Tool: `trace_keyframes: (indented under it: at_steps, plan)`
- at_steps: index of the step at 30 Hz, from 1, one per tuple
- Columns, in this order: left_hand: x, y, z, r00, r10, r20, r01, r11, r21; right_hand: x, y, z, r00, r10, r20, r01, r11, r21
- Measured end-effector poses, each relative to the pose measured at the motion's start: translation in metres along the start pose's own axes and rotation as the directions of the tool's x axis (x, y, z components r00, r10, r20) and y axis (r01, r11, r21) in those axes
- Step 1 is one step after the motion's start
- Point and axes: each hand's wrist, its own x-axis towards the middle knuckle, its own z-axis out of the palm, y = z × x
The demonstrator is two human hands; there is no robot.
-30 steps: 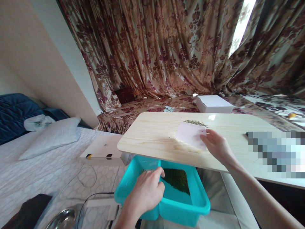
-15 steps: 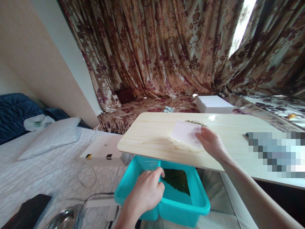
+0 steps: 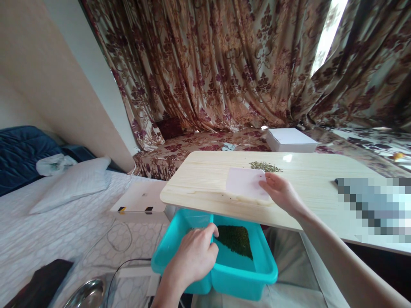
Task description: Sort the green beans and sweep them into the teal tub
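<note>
My right hand (image 3: 276, 186) pinches the right edge of a thin, milky plastic sheet (image 3: 242, 183) between thumb and fingers, low over the wooden tabletop (image 3: 192, 184). Just behind the sheet lies a patch of small green grains (image 3: 265, 166), with a few strays near the front edge. Below that edge sits a turquoise two-part tub (image 3: 245, 280). My left hand (image 3: 199, 250) is closed over its middle divider, fingers bent. In the tub's right compartment is a pile of dark green grains (image 3: 236, 239); the left compartment is partly hidden by my hand.
A white box (image 3: 138, 199) rests on the bed left of the table, near a cable and a steel bowl (image 3: 88, 295). Another white box (image 3: 292, 139) stands behind the table. At the table's right lies a pixelated object (image 3: 369, 205).
My right hand has brought the plastic sheet slightly left and toward me, uncovering more of the grain patch. My left hand keeps its hold on the tub, which sits slightly further left in view.
</note>
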Motion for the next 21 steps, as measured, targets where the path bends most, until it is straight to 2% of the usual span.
trace_keyframes:
  at_steps: [6,13,17,21]
  plan:
    - [-0.003,-0.01,-0.005,0.999,-0.044,-0.01,0.044,0.999,-0.004,-0.002,0.007,0.017,0.999,0.022,0.028,-0.023,0.999,0.036]
    - [-0.011,-0.032,-0.013,0.997,-0.075,-0.02,0.075,0.997,0.004,0.0,0.008,0.05,0.986,0.057,0.155,-0.07,0.995,0.076]
    - [-0.012,-0.04,-0.015,0.996,-0.084,-0.017,0.084,0.996,0.001,-0.007,0.002,0.055,0.964,0.065,0.256,-0.087,0.993,0.074]
    - [-0.013,-0.044,-0.017,0.996,-0.093,0.01,0.093,0.996,-0.005,-0.027,-0.009,0.056,0.935,0.06,0.349,-0.086,0.995,0.059]
